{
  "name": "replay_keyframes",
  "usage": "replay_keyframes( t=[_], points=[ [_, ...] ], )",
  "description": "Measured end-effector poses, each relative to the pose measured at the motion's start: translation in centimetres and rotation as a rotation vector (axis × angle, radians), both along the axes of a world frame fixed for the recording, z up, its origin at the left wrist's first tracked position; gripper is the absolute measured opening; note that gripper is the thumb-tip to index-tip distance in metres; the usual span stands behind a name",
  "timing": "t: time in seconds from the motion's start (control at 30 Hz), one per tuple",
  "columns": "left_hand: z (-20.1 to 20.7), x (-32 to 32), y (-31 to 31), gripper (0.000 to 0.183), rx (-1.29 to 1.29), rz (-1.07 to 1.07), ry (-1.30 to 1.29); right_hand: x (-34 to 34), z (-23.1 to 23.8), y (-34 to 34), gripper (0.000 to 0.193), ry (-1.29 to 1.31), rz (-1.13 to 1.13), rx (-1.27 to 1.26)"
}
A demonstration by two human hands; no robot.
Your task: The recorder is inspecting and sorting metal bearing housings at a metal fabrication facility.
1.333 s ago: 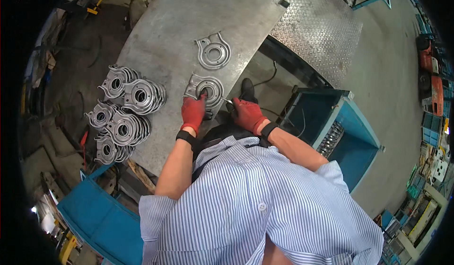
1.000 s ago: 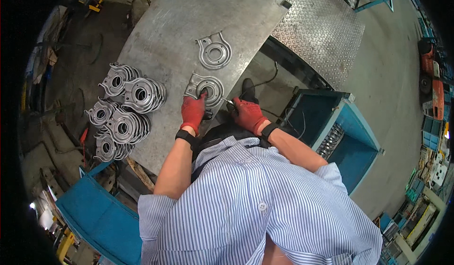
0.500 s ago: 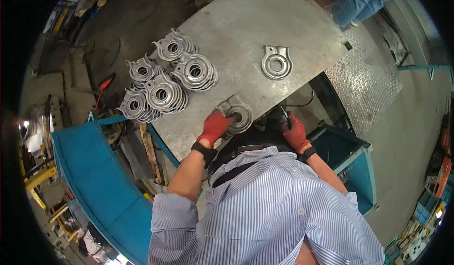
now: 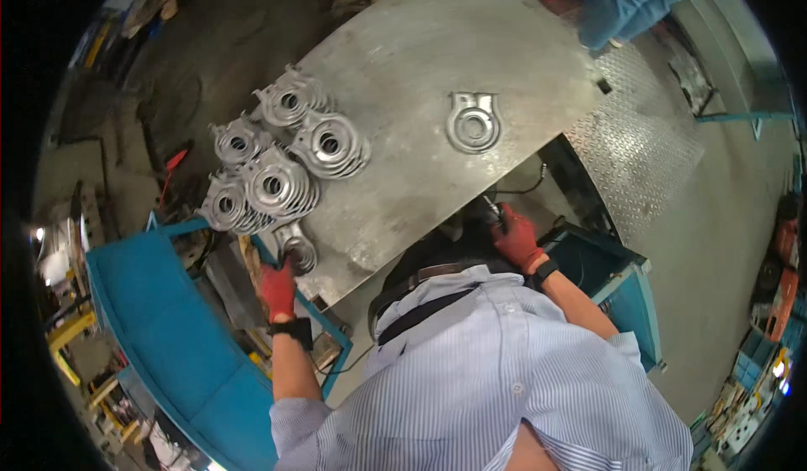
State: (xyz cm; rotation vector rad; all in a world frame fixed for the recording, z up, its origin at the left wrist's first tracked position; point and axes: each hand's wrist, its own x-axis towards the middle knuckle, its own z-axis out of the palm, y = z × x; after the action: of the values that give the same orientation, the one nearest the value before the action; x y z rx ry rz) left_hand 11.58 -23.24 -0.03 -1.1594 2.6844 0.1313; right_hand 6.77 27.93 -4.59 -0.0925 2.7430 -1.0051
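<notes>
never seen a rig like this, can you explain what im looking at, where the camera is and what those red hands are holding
There is no robot here: these are a person's own hands in red work gloves. The view looks down from a wide fisheye camera on that person's head, so the blue-and-white striped shirt is theirs and straight edges look bent.

On the grey metal table sit five stacks of silvery ring-shaped metal plates, with one similar loose plate to their right.

The left hand grips another plate near the table's edge. The right hand holds a slim tool with a metal tip; its exact kind is hard to tell.
</notes>
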Motion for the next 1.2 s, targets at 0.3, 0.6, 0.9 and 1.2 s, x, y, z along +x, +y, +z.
replay_keyframes(
  t=[0.3, 0.6, 0.9, 1.2],
  points=[
    [6.0, -10.6, 19.6, 0.029, 0.703, -0.393, 0.432, -1.4, 1.1, 2.3, 0.048, -0.067, -0.176, -0.022],
    [2.0, -24.2, 34.6, 0.057, 0.333, -0.777, 0.137, -2.6, 3.5, 4.9, 0.042, -0.083, -0.236, 0.015],
    [0.2, -21.9, 36.4, 0.061, 0.362, -0.736, 0.005, -2.8, 3.8, 5.5, 0.04, -0.153, -0.108, -0.062],
    [-2.1, -18.6, 36.1, 0.06, 0.561, -0.647, 0.096, -3.1, 2.4, 4.2, 0.032, -0.02, -0.041, -0.056]
  ],
)
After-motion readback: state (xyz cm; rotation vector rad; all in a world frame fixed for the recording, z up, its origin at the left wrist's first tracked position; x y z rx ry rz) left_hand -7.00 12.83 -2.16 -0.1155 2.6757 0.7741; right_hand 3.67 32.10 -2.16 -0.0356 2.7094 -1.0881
